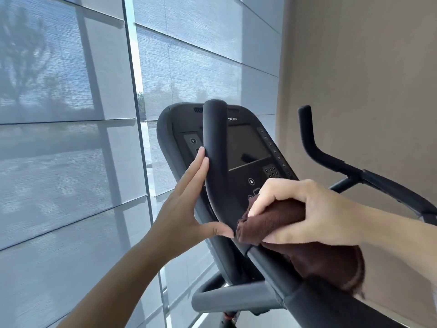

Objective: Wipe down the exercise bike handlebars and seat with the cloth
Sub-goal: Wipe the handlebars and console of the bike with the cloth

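The black left handlebar of the exercise bike curves upward in front of the console. My left hand rests flat against its left side, fingers straight, thumb stretched toward the bend. My right hand grips a dark brown cloth wrapped around the bar at the bend, just right of my left thumb. More cloth hangs over the lower bar. The right handlebar rises at the right, untouched. The seat is out of view.
Large windows with translucent blinds fill the left side. A beige wall stands close behind the right handlebar. A grey cross tube sits below the console.
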Tool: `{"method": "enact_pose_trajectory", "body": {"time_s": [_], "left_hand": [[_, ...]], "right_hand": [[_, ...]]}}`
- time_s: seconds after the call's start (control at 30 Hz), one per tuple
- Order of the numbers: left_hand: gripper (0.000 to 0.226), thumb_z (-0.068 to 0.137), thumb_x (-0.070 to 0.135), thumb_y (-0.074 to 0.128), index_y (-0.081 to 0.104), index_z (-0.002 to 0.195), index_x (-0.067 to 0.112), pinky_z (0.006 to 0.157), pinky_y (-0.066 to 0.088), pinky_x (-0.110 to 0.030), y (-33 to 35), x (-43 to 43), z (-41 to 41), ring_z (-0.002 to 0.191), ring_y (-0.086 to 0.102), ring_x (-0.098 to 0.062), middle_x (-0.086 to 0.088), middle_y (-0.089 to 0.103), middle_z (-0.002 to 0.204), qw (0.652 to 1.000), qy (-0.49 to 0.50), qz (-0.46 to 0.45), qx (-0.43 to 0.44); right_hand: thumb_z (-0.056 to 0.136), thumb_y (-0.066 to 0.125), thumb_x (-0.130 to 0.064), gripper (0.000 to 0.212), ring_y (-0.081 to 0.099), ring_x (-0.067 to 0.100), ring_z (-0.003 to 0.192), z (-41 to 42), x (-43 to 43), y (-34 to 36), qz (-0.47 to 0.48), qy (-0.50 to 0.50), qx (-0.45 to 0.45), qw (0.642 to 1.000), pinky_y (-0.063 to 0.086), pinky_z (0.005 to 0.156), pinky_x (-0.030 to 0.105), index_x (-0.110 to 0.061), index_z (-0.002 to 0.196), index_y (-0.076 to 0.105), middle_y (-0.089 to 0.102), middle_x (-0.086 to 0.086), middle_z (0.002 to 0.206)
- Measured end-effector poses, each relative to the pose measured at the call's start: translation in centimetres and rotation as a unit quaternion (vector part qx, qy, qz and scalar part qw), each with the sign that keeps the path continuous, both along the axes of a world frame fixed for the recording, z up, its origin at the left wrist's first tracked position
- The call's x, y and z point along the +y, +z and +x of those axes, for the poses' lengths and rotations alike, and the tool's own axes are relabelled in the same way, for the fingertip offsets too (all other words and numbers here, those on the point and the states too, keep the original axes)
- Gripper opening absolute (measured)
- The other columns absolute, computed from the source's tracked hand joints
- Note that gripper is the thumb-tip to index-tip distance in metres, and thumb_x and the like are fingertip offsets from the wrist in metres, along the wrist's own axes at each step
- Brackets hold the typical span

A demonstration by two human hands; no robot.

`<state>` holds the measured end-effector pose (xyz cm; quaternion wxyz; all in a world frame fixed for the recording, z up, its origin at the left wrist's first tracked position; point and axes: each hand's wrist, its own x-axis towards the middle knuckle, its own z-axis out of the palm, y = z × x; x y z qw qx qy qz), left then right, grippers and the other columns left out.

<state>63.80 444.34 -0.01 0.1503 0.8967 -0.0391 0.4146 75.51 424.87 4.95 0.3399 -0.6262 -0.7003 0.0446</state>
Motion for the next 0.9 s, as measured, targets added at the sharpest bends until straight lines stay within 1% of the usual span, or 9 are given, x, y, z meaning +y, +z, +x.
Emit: {"method": "enact_pose_trajectory", "body": {"time_s": [0.13, 0.2, 0.27, 0.33, 0.43, 0.53, 0.7, 0.8, 0.9], "left_hand": [[0.117, 0.056, 0.08, 0.051, 0.012, 0.144, 0.013, 0.11, 0.016, -0.017, -0.2, 0.1, 0.1, 0.139, 0.008, -0.006, 0.006, 0.004, 0.154, 1.0, -0.003, -0.011, -0.006], [0.117, 0.056, 0.08, 0.052, 0.011, 0.144, 0.014, 0.11, 0.016, -0.016, -0.1, 0.1, 0.2, 0.139, 0.007, -0.006, 0.007, 0.003, 0.154, 1.0, -0.003, -0.013, -0.007], [0.117, 0.056, 0.079, 0.053, 0.011, 0.144, 0.014, 0.109, 0.015, -0.015, -0.1, 0.1, 0.2, 0.139, 0.006, -0.005, 0.009, 0.003, 0.154, 1.0, -0.008, -0.018, -0.008], [0.116, 0.056, 0.079, 0.054, 0.011, 0.145, 0.017, 0.107, 0.015, -0.011, -0.2, 0.1, 0.2, 0.139, 0.007, -0.004, 0.01, 0.004, 0.154, 0.999, -0.018, -0.028, -0.012], [0.117, 0.054, 0.069, 0.064, 0.013, 0.144, 0.015, 0.108, 0.016, -0.013, -0.5, 0.3, 0.6, 0.139, 0.01, -0.006, 0.006, 0.006, 0.154, 0.999, -0.028, -0.037, -0.028], [0.113, 0.058, 0.065, 0.064, 0.014, 0.143, 0.01, 0.109, 0.016, -0.016, -0.7, 0.4, 0.8, 0.14, 0.01, -0.009, 0.0, 0.008, 0.153, 0.998, -0.036, -0.029, -0.038], [0.115, 0.054, 0.064, 0.067, 0.016, 0.143, 0.013, 0.109, 0.014, -0.015, -0.8, 0.4, 1.1, 0.139, 0.01, -0.007, 0.002, 0.009, 0.154, 0.996, -0.053, -0.048, -0.055], [0.114, 0.055, 0.058, 0.069, 0.016, 0.143, 0.011, 0.109, 0.014, -0.013, -1.1, 0.6, 1.3, 0.139, 0.009, -0.006, -0.001, 0.008, 0.154, 0.994, -0.072, -0.041, -0.065], [0.112, 0.059, 0.057, 0.068, 0.015, 0.143, 0.007, 0.112, 0.015, -0.021, -1.4, 1.1, 1.6, 0.14, 0.007, -0.01, -0.005, 0.007, 0.154, 0.994, -0.09, -0.015, -0.065]], "right_hand": [[0.072, 0.072, -0.022, 0.02, 0.059, 0.004, 0.095, 1.0, 4.7, 3.2, 0.233, -0.1, 0.023, 0.967, 0.043, 0.091, 0.019, -0.029, 0.089, 0.064, 0.066, -0.012, 0.091], [0.076, 0.07, -0.014, 0.018, 0.057, 0.013, 0.098, 0.8, 7.7, 4.7, 0.338, -0.141, 0.053, 0.929, 0.043, 0.094, 0.031, -0.022, 0.09, 0.062, 0.065, -0.002, 0.094], [0.076, 0.069, -0.011, 0.018, 0.057, 0.015, 0.097, 0.4, 9.2, 4.4, 0.386, -0.165, 0.08, 0.904, 0.043, 0.094, 0.03, -0.02, 0.091, 0.061, 0.064, 0.006, 0.097], [0.074, 0.071, -0.014, 0.022, 0.057, 0.012, 0.097, 0.1, 8.4, 2.4, 0.359, -0.156, 0.064, 0.918, 0.04, 0.092, 0.02, -0.024, 0.091, 0.061, 0.063, 0.005, 0.098], [0.068, 0.074, -0.021, 0.025, 0.058, 0.01, 0.095, -0.5, 4.8, 0.2, 0.159, -0.092, -0.025, 0.983, 0.041, 0.092, 0.02, -0.03, 0.09, 0.065, 0.062, 0.0, 0.095], [0.066, 0.077, -0.024, 0.025, 0.06, 0.008, 0.089, -1.0, 1.1, 0.0, 0.003, -0.067, -0.033, 0.997, 0.045, 0.083, 0.021, -0.035, 0.086, 0.066, 0.061, -0.006, 0.091], [0.055, 0.073, -0.046, 0.02, 0.06, 0.001, 0.071, -3.0, -2.7, -0.2, -0.019, -0.083, -0.087, 0.993, 0.036, 0.063, 0.004, -0.041, 0.074, 0.068, 0.057, -0.01, 0.082], [0.056, 0.071, -0.044, 0.025, 0.062, 0.001, 0.083, -3.1, -2.8, 0.6, -0.043, -0.092, -0.086, 0.991, 0.039, 0.072, 0.006, -0.04, 0.08, 0.069, 0.062, -0.016, 0.087], [0.06, 0.072, -0.034, 0.03, 0.059, -0.003, 0.096, -3.0, -0.4, 2.6, 0.06, -0.162, -0.083, 0.981, 0.037, 0.084, 0.005, -0.04, 0.089, 0.066, 0.065, -0.017, 0.096]]}}
